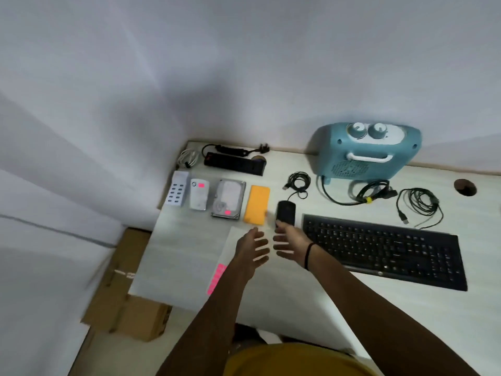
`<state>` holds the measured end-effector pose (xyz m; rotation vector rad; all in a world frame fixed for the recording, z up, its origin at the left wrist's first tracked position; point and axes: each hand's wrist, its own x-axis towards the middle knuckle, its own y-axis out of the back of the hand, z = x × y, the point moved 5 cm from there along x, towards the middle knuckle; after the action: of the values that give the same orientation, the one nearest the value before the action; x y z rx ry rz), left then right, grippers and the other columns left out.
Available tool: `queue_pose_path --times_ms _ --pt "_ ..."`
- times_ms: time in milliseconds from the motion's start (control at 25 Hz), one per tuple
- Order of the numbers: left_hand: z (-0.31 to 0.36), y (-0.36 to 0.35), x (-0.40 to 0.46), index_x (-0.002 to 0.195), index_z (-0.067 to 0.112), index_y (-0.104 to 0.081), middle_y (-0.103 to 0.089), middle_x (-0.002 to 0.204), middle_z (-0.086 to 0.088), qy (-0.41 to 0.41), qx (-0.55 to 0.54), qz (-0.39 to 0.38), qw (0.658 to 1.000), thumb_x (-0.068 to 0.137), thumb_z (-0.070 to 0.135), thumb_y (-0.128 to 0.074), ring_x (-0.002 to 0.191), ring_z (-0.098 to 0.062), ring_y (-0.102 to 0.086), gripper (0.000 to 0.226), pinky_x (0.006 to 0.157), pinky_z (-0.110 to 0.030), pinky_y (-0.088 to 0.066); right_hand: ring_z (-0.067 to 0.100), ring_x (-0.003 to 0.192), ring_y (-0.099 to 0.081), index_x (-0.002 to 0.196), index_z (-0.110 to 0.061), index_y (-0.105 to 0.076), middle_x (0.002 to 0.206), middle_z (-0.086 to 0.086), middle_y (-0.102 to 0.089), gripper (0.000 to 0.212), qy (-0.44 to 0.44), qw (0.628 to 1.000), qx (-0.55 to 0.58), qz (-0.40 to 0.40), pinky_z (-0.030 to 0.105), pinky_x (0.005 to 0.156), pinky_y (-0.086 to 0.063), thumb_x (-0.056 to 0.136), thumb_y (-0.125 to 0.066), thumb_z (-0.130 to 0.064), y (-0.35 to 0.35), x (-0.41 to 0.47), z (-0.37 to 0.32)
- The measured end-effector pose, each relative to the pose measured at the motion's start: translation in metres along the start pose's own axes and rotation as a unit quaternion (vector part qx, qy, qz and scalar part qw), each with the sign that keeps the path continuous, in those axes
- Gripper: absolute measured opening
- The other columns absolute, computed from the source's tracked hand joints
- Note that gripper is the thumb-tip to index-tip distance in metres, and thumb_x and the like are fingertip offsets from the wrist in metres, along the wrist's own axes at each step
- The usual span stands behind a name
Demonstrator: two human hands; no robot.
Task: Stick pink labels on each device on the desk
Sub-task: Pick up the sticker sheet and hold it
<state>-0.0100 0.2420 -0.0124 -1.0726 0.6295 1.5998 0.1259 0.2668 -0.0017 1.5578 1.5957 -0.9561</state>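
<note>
A white sheet (233, 240) with a column of pink labels (215, 278) lies on the desk under my left forearm. My left hand (250, 246) and my right hand (290, 244) hover side by side above it, fingers spread, holding nothing. In a row behind them lie a white multi-port charger (177, 192), a white device (199, 194) with a pink label, a hard drive (229, 199) with a pink label, an orange device (257, 204) and a black mouse (286, 210). My right fingertips are just short of the mouse. A black keyboard (385, 249) lies to the right.
A blue heater (368, 153) stands at the back by the wall. A black power strip (233, 161) and a white cable (188, 158) lie at the back left. Coiled black cables (418, 204) lie right of centre. Cardboard boxes (127, 302) sit on the floor, left of the desk edge.
</note>
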Motion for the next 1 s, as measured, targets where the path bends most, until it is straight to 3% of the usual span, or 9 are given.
queue_pose_path --times_ms 120,280,440,560,640,800,1000 --pt "-0.028 0.086 -0.005 0.114 0.011 -0.067 -0.070 0.108 -0.010 -0.035 0.053 0.119 0.991 0.101 0.035 -0.053 0.097 -0.030 -0.067 0.031 0.081 -0.040 -0.056 0.024 0.089 -0.060 0.121 -0.008 -0.058 0.111 0.010 -0.062 0.046 -0.063 0.997 -0.051 -0.017 0.036 0.081 -0.054 0.094 -0.059 -0.045 -0.052 -0.004 0.063" --pt "-0.037 0.164 -0.017 0.126 0.017 -0.063 -0.067 0.124 -0.009 -0.105 0.199 0.208 0.952 0.099 0.031 -0.053 0.108 -0.029 -0.063 0.032 0.094 -0.040 -0.055 0.030 0.105 -0.055 0.136 -0.005 -0.049 0.134 0.016 -0.053 0.056 -0.083 0.993 -0.085 -0.008 0.037 0.086 -0.052 0.094 -0.062 -0.038 -0.110 -0.004 0.099" --pt "-0.066 0.205 -0.006 0.142 0.016 -0.050 -0.059 0.138 -0.010 -0.064 0.305 0.184 0.932 0.096 0.035 -0.058 0.121 -0.029 -0.060 0.051 0.103 -0.037 -0.049 0.031 0.122 -0.052 0.136 -0.005 -0.052 0.141 0.013 -0.051 0.050 -0.069 0.992 -0.099 0.019 0.039 0.088 -0.051 0.095 -0.063 -0.032 -0.151 -0.003 0.119" --pt "-0.070 0.213 0.005 0.140 0.016 -0.049 -0.059 0.134 -0.011 -0.088 0.356 0.182 0.912 0.091 0.036 -0.060 0.120 -0.031 -0.059 0.054 0.104 -0.042 -0.048 0.028 0.112 -0.058 0.125 -0.006 -0.062 0.128 0.014 -0.062 0.039 -0.073 0.994 -0.086 0.014 0.037 0.083 -0.048 0.093 -0.065 -0.028 -0.170 0.000 0.125" --pt "-0.062 0.208 0.006 0.138 0.019 -0.049 -0.057 0.132 -0.011 -0.099 0.358 0.173 0.912 0.090 0.039 -0.060 0.122 -0.033 -0.056 0.053 0.103 -0.038 -0.046 0.028 0.108 -0.062 0.120 -0.006 -0.066 0.119 0.013 -0.067 0.035 -0.059 0.993 -0.095 0.022 0.036 0.081 -0.046 0.091 -0.066 -0.025 -0.171 0.007 0.122" --pt "-0.075 0.212 0.012 0.134 0.018 -0.054 -0.059 0.130 -0.009 -0.065 0.347 0.139 0.925 0.092 0.044 -0.059 0.119 -0.030 -0.058 0.050 0.101 -0.037 -0.047 0.026 0.094 -0.061 0.113 -0.006 -0.066 0.100 0.013 -0.069 0.023 -0.075 0.990 -0.115 0.037 0.034 0.077 -0.046 0.094 -0.060 -0.017 -0.176 0.011 0.138" --pt "-0.092 0.227 0.003 0.131 0.012 -0.056 -0.066 0.122 -0.008 -0.047 0.289 0.111 0.950 0.098 0.037 -0.059 0.097 -0.020 -0.062 0.042 0.083 -0.035 -0.055 0.020 0.081 -0.063 0.108 -0.011 -0.060 0.089 0.008 -0.067 0.013 -0.076 0.990 -0.118 0.013 0.035 0.073 -0.050 0.098 -0.051 -0.007 -0.187 0.001 0.149"
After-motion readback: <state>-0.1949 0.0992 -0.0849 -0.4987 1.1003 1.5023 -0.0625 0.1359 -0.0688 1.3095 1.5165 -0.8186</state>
